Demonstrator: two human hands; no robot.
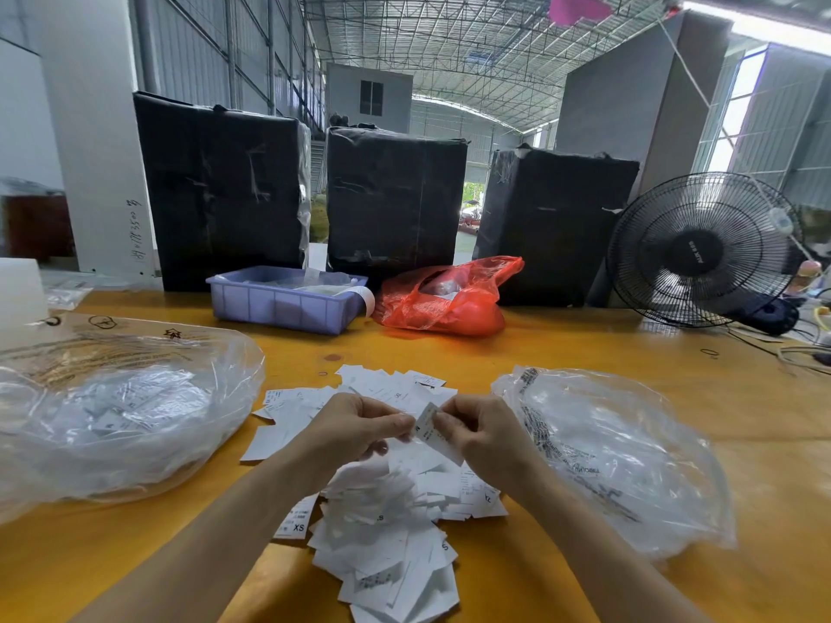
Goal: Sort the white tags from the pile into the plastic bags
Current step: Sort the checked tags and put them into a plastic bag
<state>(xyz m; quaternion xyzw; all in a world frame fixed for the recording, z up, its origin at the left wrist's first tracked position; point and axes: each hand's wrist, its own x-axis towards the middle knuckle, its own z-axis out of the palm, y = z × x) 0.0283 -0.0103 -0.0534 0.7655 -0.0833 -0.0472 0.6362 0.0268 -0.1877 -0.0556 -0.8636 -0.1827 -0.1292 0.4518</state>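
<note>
From the head camera, your left hand (359,427) and right hand (479,431) are close together above the pile (395,501), both pinching one white tag (429,431). Read its size letter first, then carry it to the left bag (112,411) or right bag (629,456); the bare table (584,344) behind gives room.

Two hands: left hand (359,424), right hand (483,431). One white tag (434,431) pinched between them. One loose pile of tags (391,523) near centre, too many to count. Two clear plastic bags: left bag (112,415), right bag (620,456). Three black wrapped boxes far: left (220,186), middle (395,200), right (555,222). One purple bin (283,303). One red bag (445,299). One fan (701,249) far right. One table (742,397).
</note>
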